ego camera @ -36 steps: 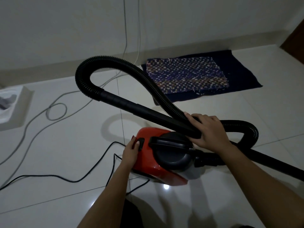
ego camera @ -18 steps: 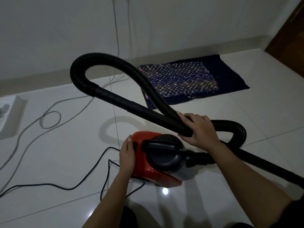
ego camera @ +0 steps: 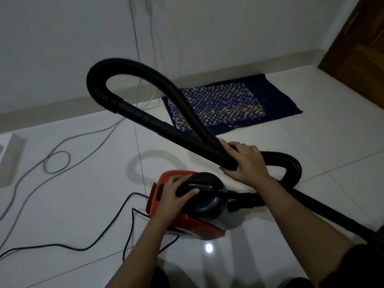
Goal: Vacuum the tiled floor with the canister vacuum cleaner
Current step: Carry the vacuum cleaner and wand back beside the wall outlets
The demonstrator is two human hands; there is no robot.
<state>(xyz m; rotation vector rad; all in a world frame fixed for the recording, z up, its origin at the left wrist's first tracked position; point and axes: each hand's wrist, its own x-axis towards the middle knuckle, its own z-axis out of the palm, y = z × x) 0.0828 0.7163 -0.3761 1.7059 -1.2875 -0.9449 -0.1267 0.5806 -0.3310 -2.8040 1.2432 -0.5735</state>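
Note:
A red canister vacuum (ego camera: 193, 225) with a black top sits on the white tiled floor (ego camera: 291, 154) just in front of me. My left hand (ego camera: 176, 194) lies on top of it, fingers curled round its black carry handle (ego camera: 199, 183). My right hand (ego camera: 245, 163) grips the black rigid wand (ego camera: 166, 129) where it crosses the ribbed hose (ego camera: 133, 65). The hose arches up to the left, then loops round to the right into the canister's front. The wand's lower end runs off to the bottom right.
The vacuum's black power cord (ego camera: 99, 242) snakes over the tiles at lower left. Grey cables (ego camera: 56, 161) trail from the wall. A dark blue patterned mat (ego camera: 228, 102) lies by the skirting. A white box (ego camera: 10, 154) is at the left edge, a wooden door (ego camera: 361, 48) at the right.
My left hand has moved from the rear end of the canister up onto its top and closed round the carry handle. My right hand keeps its grip on the wand.

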